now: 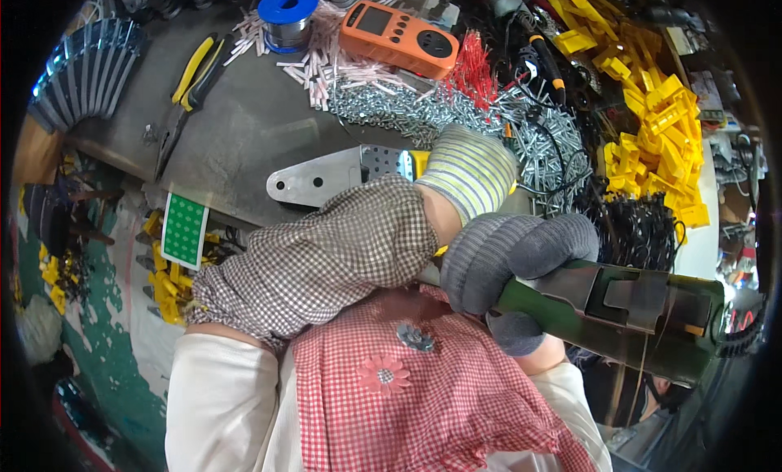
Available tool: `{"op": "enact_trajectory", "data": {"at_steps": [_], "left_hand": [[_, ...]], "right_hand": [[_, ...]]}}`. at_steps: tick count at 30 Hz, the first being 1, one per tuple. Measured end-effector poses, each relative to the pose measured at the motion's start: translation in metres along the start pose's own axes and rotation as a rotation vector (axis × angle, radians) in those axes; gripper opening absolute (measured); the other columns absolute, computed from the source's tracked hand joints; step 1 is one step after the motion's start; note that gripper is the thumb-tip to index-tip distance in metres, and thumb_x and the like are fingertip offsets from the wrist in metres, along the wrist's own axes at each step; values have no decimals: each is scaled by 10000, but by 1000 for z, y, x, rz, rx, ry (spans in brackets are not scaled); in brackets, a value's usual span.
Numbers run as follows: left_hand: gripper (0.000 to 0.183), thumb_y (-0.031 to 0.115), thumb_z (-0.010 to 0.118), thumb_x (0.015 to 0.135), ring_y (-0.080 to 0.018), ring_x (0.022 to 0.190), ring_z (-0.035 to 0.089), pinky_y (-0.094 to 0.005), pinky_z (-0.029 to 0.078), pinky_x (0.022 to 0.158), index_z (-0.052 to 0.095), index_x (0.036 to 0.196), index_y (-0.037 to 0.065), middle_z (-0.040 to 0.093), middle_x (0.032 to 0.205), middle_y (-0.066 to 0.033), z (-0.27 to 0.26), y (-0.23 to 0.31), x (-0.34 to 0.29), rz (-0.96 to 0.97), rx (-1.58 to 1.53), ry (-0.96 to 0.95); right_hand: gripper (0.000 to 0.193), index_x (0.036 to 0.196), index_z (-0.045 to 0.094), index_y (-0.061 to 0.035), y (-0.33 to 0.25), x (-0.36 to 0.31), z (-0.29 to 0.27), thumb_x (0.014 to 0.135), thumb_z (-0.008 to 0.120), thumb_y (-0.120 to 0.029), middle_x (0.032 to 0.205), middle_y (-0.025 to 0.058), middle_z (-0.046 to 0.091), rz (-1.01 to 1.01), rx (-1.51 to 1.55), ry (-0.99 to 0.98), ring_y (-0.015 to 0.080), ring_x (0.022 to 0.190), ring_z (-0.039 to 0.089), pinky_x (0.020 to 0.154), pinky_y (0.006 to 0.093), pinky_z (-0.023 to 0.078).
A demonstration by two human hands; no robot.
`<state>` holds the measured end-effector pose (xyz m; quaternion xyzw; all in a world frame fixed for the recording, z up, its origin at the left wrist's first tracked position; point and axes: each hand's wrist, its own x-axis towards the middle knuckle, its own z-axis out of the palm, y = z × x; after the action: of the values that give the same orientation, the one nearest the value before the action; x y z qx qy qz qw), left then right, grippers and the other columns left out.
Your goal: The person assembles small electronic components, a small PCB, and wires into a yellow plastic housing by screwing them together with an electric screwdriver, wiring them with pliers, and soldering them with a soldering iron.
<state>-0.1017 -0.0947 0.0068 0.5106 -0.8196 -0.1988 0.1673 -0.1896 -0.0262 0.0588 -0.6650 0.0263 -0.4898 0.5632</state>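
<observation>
My left hand [471, 169], in a striped glove, reaches over the table at the edge of a heap of silver screws [554, 158]. Its fingers curl down out of sight, so what they hold, if anything, is hidden. Beside it lies a flat, tapered metal plate [318, 181] with holes, and a yellow part [419, 162] shows at its end. My right hand [521, 264], in a grey knit glove, is wrapped round a thick, dark green power tool [643, 309]. The tool's body points to the right, and its working end is hidden behind the hand.
Behind my hands stand an orange multimeter [399, 39] and a solder wire spool [287, 20] with blue flanges. Pliers [191, 89] lie to the left, near curved metal parts [90, 73]. Yellow plastic parts [660, 122] and black wires [635, 228] are piled at the right.
</observation>
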Motion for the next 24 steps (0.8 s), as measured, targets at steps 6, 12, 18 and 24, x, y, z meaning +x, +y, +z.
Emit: {"op": "enact_trajectory", "data": {"at_steps": [6,12,18,24], "left_hand": [[223,224,684,946,-329,963,784,-487,611,778,815,1064,89,795,1044,-143,-1,1,-3,-10,-36,-31],[226,247,733,938,-345,946,769,-477,618,761,787,1101,99,765,1055,-147,-1,8,-7,1,-68,-80],[318,300,770,883,-359,976,742,-474,599,846,748,1145,121,730,1132,-159,-3,21,-25,11,-73,-14],[568,251,825,763,-399,1123,638,-502,508,1012,681,1286,81,662,1208,-174,-52,-65,-114,62,-263,318]], "right_hand": [[459,1117,536,-68,12,1,13,931,863,-332,651,110,641,49,121,156,233,505,585,514,378,541],[456,1163,560,-50,9,-17,6,914,884,-251,704,139,659,51,81,98,276,638,656,608,419,573],[608,1295,529,-22,-1,43,-14,932,833,-404,727,108,655,3,57,-176,265,628,649,609,402,568],[964,1576,436,-5,-26,75,-36,926,779,-628,714,46,626,-49,71,-301,194,477,580,512,341,532]]}}
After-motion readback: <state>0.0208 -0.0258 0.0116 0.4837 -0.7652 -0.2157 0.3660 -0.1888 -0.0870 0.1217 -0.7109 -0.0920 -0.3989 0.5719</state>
